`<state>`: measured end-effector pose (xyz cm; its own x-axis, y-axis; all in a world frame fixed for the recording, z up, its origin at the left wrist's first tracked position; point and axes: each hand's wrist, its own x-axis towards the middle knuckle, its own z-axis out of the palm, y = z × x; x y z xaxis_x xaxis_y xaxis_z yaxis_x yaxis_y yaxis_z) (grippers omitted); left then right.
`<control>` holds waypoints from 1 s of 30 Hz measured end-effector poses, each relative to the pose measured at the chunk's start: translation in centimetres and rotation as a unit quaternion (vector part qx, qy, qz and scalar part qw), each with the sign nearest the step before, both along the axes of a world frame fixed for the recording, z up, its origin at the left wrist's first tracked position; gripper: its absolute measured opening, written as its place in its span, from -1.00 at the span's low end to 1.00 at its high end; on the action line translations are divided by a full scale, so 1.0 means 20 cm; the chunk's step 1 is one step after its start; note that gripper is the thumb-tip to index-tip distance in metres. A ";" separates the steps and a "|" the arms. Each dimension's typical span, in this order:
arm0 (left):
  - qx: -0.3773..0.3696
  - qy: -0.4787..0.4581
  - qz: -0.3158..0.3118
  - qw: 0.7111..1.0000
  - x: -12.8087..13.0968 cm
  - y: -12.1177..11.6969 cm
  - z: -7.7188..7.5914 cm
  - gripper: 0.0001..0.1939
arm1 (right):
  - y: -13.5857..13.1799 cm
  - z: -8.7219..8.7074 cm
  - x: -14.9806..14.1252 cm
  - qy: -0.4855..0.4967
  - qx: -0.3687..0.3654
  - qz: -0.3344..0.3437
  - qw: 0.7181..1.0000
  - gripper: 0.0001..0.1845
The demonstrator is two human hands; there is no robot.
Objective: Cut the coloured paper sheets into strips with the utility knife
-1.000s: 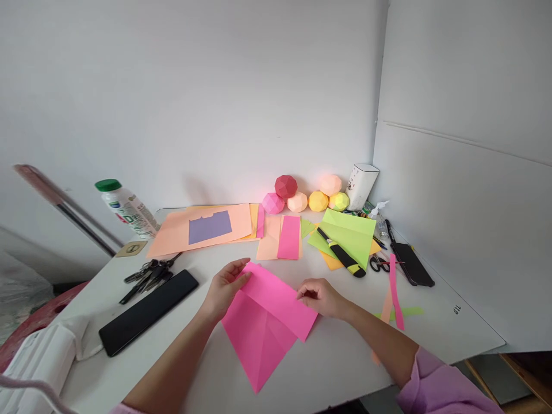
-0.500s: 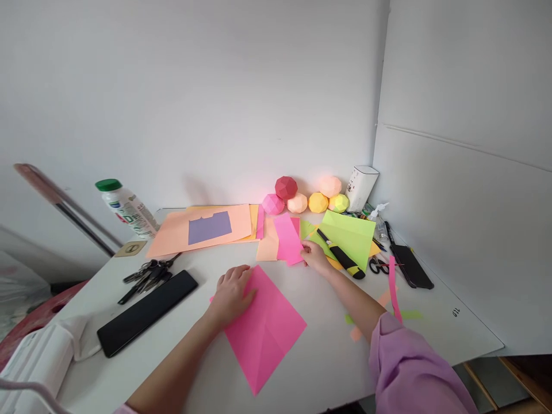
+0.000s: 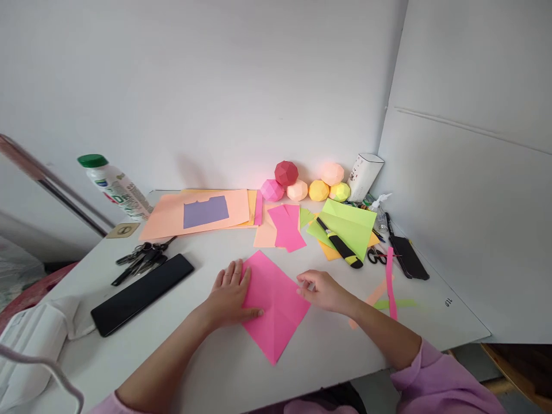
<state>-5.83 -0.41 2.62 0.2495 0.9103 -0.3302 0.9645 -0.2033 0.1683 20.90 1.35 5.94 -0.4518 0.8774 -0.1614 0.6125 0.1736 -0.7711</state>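
Observation:
A creased pink paper sheet (image 3: 273,310) lies on the table with one corner toward me. My left hand (image 3: 230,293) rests flat on its left side, fingers spread and thumb reaching over the paper. Beside the sheet's right corner is my right hand (image 3: 321,289), its fingers loosely bent and thumb apart from them. Nothing shows between those fingers; whether they touch the paper edge I cannot tell. Farther back, smaller pink paper pieces (image 3: 287,229) overlap on a peach sheet (image 3: 264,234).
A utility knife (image 3: 342,244) lies on green paper (image 3: 353,221), near scissors (image 3: 377,256) and a black phone-like slab (image 3: 407,259). Faceted paper balls (image 3: 286,173) stand along the wall. At left are keys (image 3: 144,259), a black flat device (image 3: 142,294) and a bottle (image 3: 116,187).
My right hand has left the small pink piece at the back and come to the large sheet's right corner. My left hand has flattened out, and the sheet has turned slightly.

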 end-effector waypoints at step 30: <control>0.159 -0.133 -0.138 0.968 0.13 0.01 -0.12 -0.01 | 0.17 -0.04 0.05 0.222 -0.363 -0.073 0.902 -0.75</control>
